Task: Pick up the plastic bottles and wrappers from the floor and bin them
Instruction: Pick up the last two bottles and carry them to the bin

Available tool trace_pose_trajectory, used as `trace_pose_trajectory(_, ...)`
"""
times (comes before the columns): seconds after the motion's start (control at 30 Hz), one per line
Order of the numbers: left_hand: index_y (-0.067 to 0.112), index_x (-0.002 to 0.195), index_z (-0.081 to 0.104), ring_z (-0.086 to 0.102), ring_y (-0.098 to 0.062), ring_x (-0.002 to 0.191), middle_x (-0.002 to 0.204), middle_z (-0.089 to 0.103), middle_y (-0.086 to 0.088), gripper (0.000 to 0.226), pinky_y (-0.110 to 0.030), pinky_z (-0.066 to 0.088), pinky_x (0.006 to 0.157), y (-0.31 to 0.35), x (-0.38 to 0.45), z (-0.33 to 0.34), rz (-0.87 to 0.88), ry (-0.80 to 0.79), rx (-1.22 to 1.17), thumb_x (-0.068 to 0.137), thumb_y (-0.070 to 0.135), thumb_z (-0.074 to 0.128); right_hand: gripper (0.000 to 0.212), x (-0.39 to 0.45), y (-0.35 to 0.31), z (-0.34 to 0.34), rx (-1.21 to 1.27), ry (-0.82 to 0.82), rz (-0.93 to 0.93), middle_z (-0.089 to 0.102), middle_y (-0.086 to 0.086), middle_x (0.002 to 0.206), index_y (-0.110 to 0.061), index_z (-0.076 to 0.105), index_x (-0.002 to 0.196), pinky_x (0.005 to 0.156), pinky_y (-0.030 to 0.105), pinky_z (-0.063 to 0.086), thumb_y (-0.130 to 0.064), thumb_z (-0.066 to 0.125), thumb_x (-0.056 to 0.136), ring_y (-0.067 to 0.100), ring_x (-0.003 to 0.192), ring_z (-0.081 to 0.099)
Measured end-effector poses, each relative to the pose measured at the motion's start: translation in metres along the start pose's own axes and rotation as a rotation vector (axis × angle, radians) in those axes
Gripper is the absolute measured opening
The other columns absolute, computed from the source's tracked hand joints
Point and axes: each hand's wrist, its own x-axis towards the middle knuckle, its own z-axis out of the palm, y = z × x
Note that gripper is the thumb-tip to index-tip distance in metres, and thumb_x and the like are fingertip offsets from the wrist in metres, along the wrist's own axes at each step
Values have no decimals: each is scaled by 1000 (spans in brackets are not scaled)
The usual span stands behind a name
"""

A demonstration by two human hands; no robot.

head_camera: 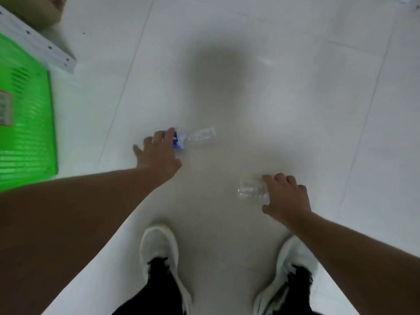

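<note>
Head view: white tiled floor [284, 98]; both grips spread wide over 2 bottles [200, 135].

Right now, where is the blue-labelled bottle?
Head view, left of centre: the blue-labelled bottle lies on the white floor, label end at the left hand fingertips.

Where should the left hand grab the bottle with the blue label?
Probably around the blue label, coming down from above. The bottle lies flat on its side on the floor, so its round body faces up and fingers can wrap over it. The left hand is already at that labelled end, spread open. The clear end looks crinkly and may squash.
</note>
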Motion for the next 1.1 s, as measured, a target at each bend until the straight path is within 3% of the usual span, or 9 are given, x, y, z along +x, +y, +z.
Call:
trace_pose_trajectory(0.1, 32, 152, 40, 57, -40, 130, 141, 54, -9, 73, -63, 31, 118, -7, 20, 27, -69, 41, 35, 88, 36, 75, 60, 19, 7, 28, -40, 52, -29, 58, 4, 122, -26, 51, 134, 89, 43, 53, -33, 74, 78, 29, 109, 61)
trace_pose_trajectory(0.23, 22, 143, 47, 64, -42, 113, 131, 52, -12, 68, -52, 50, 101, -11, -21, 12, -185, 17, -201, 85, 42, 78, 60, -12, 17, 12, 224, 16, 26, 57, 3, 111, -27, 48, 127, 84, 45, 57, -49, 74, 79, 31, 97, 63)
trace_pose_trajectory(0.33, 27, 136, 49, 65, -39, 106, 122, 48, -5, 65, -47, 52, 91, -9, -95, -25, -294, 4, -376, 81, 47, 78, 72, -56, 18, -31, 347, -65, 49, 62, 1, 110, -33, 44, 136, 83, 44, 57, -62, 71, 76, 29, 97, 65)
trace_pose_trajectory(0.5, 33, 124, 51, 64, -36, 106, 112, 48, 0, 58, -51, 52, 100, -14, -228, -99, -467, 21, -530, 73, 50, 74, 78, -134, 1, -135, 323, -66, -81, 66, -5, 98, -35, 47, 137, 68, 33, 45, -68, 74, 72, 21, 82, 62)
trace_pose_trajectory(0.63, 35, 124, 55, 64, -37, 104, 112, 49, 0, 59, -48, 53, 99, -22, -317, -153, -551, 131, -597, 71, 50, 76, 84, -196, -19, -225, 296, -15, -210, 74, -7, 99, -39, 46, 142, 71, 34, 51, -69, 71, 68, 20, 84, 68)
trace_pose_trajectory(0.73, 30, 127, 57, 63, -34, 109, 116, 51, -2, 60, -39, 49, 95, -23, -376, -169, -653, 193, -756, 75, 47, 82, 88, -246, -36, -271, 327, -1, -294, 61, -23, 83, -46, 46, 143, 69, 32, 47, -75, 70, 64, 2, 69, 58)
trace_pose_trajectory(0.83, 33, 117, 56, 63, -25, 94, 120, 61, -5, 52, -33, 47, 83, -17, -432, -171, -713, 241, -950, 76, 47, 83, 90, -286, -52, -290, 374, -2, -352, 58, -27, 76, -47, 49, 142, 61, 25, 42, -80, 72, 61, -9, 62, 55)
trace_pose_trajectory(1.0, 38, 114, 56, 68, -12, 92, 113, 65, 6, 49, -31, 52, 73, -21, -530, -125, -815, 301, -1160, 74, 53, 80, 111, -339, -90, -255, 361, -115, -426, 70, -2, 135, -41, 42, 158, 103, 41, 52, -91, 72, 63, 24, 124, 66)
trace_pose_trajectory(1.1, 38, 113, 56, 68, -4, 83, 101, 70, 12, 47, -27, 47, 63, -40, -587, -72, -902, 363, -1276, 76, 52, 81, 118, -372, -124, -200, 333, -181, -494, 66, 3, 141, -37, 38, 162, 110, 47, 50, -96, 65, 64, 29, 132, 62)
